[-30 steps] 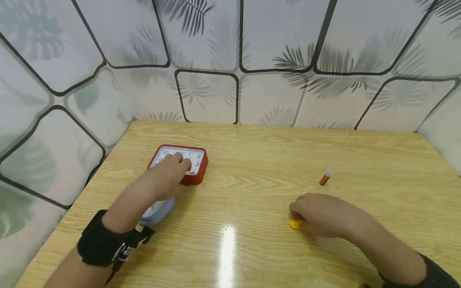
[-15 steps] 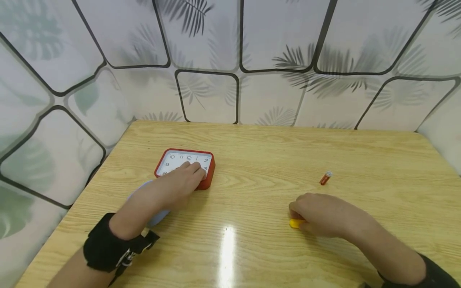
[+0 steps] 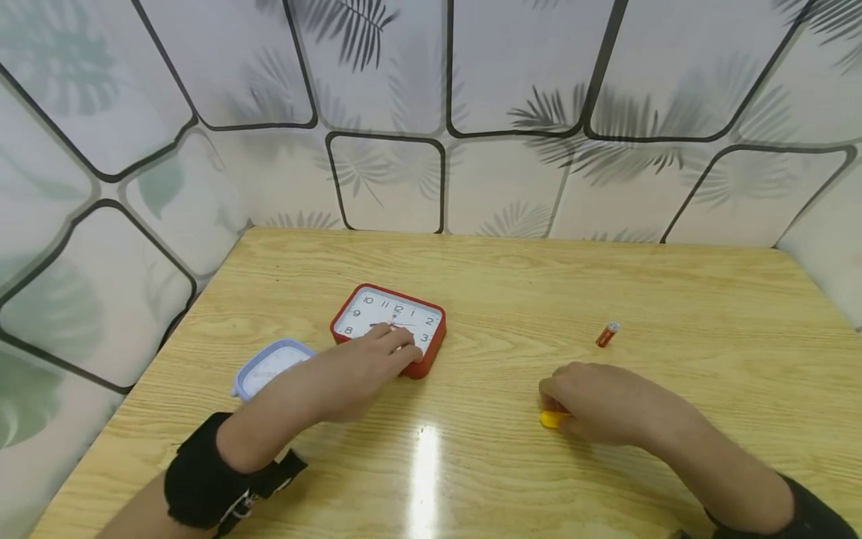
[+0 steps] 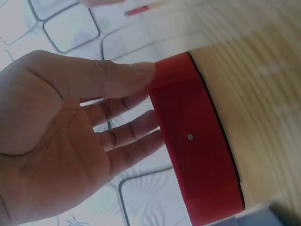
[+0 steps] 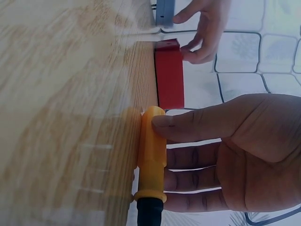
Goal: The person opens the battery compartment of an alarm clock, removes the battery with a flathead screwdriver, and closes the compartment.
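My left hand [image 3: 360,370] is over the lower right part of a red square clock [image 3: 367,299] that lies face up. Its fingers rest on the white face while the thumb bears on the red side, as the left wrist view shows. My right hand [image 3: 616,400] is low over the table and holds a yellow handle [image 3: 552,419]. In the right wrist view, the thumb lies on the yellow part, the fingers are behind it, and a black section [image 5: 149,211] follows a flange. The rest of that tool is out of frame.
A small red battery [image 3: 607,335] with a silver end lies beyond my right hand. Left of the clock is a light blue rounded thing [image 3: 269,367] with a pale top, partly hidden by my left forearm. Patterned walls border the wooden table [image 3: 505,299].
My left hand has moved the red clock to the right and nearer, turning it slightly. More of the light blue thing shows. My right hand and the battery stay in place.
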A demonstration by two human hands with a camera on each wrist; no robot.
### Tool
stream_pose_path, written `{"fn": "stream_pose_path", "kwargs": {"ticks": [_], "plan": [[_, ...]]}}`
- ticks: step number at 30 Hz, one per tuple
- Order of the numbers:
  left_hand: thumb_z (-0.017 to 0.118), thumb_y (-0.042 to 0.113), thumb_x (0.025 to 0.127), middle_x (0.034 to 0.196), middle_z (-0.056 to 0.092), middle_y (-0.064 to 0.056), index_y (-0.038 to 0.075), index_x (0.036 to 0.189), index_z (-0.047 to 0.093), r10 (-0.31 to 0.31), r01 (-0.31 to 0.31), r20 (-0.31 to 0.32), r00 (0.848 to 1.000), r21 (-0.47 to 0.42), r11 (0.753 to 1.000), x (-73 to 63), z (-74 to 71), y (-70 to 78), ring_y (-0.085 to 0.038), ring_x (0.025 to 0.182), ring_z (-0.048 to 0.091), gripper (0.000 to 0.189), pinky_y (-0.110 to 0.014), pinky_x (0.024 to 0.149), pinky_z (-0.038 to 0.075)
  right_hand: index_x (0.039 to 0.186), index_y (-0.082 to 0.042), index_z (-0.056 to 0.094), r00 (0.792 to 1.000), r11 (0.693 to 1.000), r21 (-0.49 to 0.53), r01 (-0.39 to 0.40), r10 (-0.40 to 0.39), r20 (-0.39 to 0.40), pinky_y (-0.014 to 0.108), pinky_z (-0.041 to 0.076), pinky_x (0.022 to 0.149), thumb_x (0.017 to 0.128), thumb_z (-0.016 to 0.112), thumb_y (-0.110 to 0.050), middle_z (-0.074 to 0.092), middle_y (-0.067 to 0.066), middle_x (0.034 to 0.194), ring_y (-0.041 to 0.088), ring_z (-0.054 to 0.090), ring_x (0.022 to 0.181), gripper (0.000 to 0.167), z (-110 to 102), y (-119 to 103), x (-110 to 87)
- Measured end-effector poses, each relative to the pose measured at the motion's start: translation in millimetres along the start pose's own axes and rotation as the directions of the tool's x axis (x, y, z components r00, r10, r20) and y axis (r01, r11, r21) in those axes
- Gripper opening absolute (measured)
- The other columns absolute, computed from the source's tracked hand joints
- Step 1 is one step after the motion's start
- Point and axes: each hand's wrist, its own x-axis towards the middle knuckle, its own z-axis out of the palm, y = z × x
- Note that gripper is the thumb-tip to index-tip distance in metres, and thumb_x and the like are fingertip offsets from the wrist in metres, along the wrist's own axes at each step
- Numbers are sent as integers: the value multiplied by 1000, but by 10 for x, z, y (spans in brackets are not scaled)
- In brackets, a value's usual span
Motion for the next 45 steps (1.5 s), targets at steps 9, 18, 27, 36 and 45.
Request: {"fn": "stream_pose_path", "kwargs": {"ticks": [9,18,27,36,45], "plan": [[54,-11,87,133,61,-4,10,137,62,241,-232,-98,965,99,968,23,117,224,-25,123,59,54,-38,113,51,79,-24,60,1000,1000,-16,-5,5,-4,23,38,60,93,83,-17,50,-12,74,4,43,68,27,-11,8,5],[73,2,84,123,63,5,17,131,69,420,-413,-103,902,82,907,14,146,445,-15,116,60,50,-29,114,47,79,-24,59,1000,999,-28,-17,17,-1,24,38,62,92,83,-18,50,-11,74,5,43,70,28,-9,2,1],[83,38,92,131,61,2,20,135,65,323,-323,-75,943,7,946,48,142,396,-15,121,59,50,-31,113,48,79,-24,59,1000,999,-27,-28,28,-6,25,38,63,92,84,-18,50,-11,74,5,43,69,29,-16,-9,-7],[88,68,73,172,32,-11,12,164,36,127,-132,-47,991,-96,987,95,198,194,-34,163,27,119,-54,130,31,81,-23,61,999,997,-76,1,-4,-49,25,41,63,90,85,-16,52,-11,76,5,45,70,26,-32,-21,22],[87,62,80,176,26,-15,14,167,31,156,-157,-32,987,-21,987,137,217,180,-36,161,30,114,-52,129,34,94,-21,68,995,996,-84,34,-41,-87,30,50,67,88,87,-16,59,-10,83,4,52,73,21,-43,-30,33]]}}
